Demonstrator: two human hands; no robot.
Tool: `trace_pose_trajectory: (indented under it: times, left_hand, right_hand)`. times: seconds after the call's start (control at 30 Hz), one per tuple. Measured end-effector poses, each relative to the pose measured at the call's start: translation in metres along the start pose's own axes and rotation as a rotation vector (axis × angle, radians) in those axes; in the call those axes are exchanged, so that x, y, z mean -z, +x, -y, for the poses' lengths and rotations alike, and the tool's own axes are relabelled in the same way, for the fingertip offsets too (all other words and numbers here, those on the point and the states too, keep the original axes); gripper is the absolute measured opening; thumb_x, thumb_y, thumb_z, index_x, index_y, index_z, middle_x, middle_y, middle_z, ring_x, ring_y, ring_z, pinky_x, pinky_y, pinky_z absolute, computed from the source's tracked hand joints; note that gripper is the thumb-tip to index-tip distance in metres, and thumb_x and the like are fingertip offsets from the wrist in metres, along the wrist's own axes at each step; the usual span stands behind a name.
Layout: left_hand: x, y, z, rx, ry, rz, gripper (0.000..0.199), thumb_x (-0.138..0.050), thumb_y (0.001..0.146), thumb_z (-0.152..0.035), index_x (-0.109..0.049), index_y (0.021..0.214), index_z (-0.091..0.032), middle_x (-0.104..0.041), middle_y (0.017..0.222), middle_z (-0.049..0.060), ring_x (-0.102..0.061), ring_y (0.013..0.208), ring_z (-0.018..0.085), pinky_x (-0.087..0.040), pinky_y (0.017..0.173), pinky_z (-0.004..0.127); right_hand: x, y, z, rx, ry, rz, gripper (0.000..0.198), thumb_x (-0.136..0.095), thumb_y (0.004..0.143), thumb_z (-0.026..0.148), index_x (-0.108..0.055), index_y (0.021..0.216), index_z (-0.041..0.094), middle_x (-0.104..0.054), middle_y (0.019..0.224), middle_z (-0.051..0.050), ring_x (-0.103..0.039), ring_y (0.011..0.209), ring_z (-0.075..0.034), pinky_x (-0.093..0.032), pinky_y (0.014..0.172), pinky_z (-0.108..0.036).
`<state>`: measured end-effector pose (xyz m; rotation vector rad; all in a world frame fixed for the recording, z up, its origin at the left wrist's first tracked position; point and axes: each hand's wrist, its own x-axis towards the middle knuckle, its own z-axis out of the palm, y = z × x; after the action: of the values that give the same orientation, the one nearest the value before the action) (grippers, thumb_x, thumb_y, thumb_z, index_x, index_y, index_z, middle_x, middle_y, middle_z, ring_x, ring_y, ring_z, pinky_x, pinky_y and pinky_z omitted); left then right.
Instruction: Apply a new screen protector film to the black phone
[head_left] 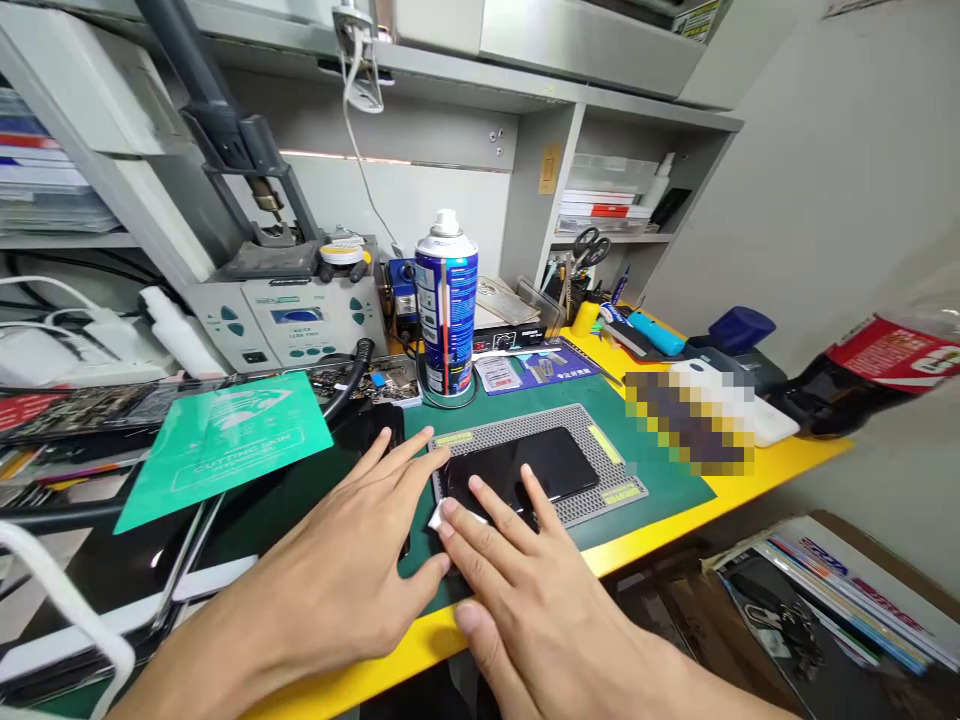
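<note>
A black smartphone (559,460), its dark glossy face up, lies on a grey perforated pad (626,487) over a green work mat (675,490). My right hand (525,570) reaches over the phone's near left part, fingers stretched and spread. Beneath its fingertips shows a small white wipe or paper (435,516), mostly covered. At the phone's left end is my left hand (360,550), fingers apart and the fingertips close to the pad's edge. Whether it touches the phone I cannot tell. Another dark, flat object (386,420) is partly hidden behind the left hand.
Behind the pad stands a blue spray can (448,310). A green sheet (232,440) and circuit boards lie left, near a white control unit (300,320). A cola bottle (862,370) and a white phone-shaped piece (750,400) are right. The yellow table edge (795,460) runs in front.
</note>
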<state>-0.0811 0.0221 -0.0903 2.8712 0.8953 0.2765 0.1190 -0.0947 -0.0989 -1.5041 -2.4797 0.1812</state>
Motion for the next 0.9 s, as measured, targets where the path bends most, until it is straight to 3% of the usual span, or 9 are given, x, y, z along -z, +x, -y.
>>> trace_pose_trajectory:
  times: [0.2, 0.4, 0.67, 0.9]
  left_hand:
    - [-0.007, -0.003, 0.006, 0.034, 0.081, 0.000, 0.076, -0.050, 0.092, -0.060, -0.034, 0.157, -0.025, -0.031, 0.164, 0.007, -0.028, 0.150, 0.038, -0.046, 0.111, 0.062]
    - [-0.012, -0.001, 0.009, 0.057, 0.088, -0.026, 0.081, -0.054, 0.087, -0.068, -0.034, 0.156, -0.031, -0.036, 0.163, 0.003, -0.030, 0.150, 0.038, -0.046, 0.111, 0.063]
    - [-0.017, -0.002, 0.013, 0.083, 0.094, -0.021, 0.085, -0.058, 0.086, -0.068, -0.022, 0.158, -0.041, -0.034, 0.164, -0.001, -0.028, 0.151, 0.040, -0.044, 0.111, 0.067]
    - [-0.020, 0.005, 0.011, 0.071, 0.085, -0.084, 0.080, -0.057, 0.084, -0.072, -0.043, 0.151, -0.030, -0.045, 0.158, 0.005, -0.036, 0.147, 0.041, -0.049, 0.107, 0.064]
  right_hand:
    - [-0.015, -0.007, 0.000, -0.041, -0.067, -0.110, 0.054, -0.035, 0.107, 0.032, -0.036, 0.157, 0.013, -0.024, 0.166, -0.003, -0.017, 0.156, -0.034, 0.004, 0.122, -0.066]
    - [-0.016, -0.037, -0.018, -0.163, -0.226, -0.232, 0.056, -0.043, 0.102, 0.025, -0.039, 0.156, 0.011, -0.028, 0.166, -0.002, -0.020, 0.155, -0.034, 0.009, 0.125, -0.061]
    - [-0.003, -0.076, -0.062, -0.322, -0.329, -0.260, 0.059, -0.044, 0.102, 0.020, -0.030, 0.159, 0.014, -0.035, 0.164, -0.005, -0.024, 0.155, -0.030, -0.015, 0.125, -0.063]
    - [0.004, -0.077, -0.073, -0.291, -0.266, -0.248, 0.055, -0.039, 0.105, 0.019, -0.031, 0.159, 0.015, -0.036, 0.164, -0.004, -0.023, 0.155, -0.027, -0.023, 0.124, -0.062]
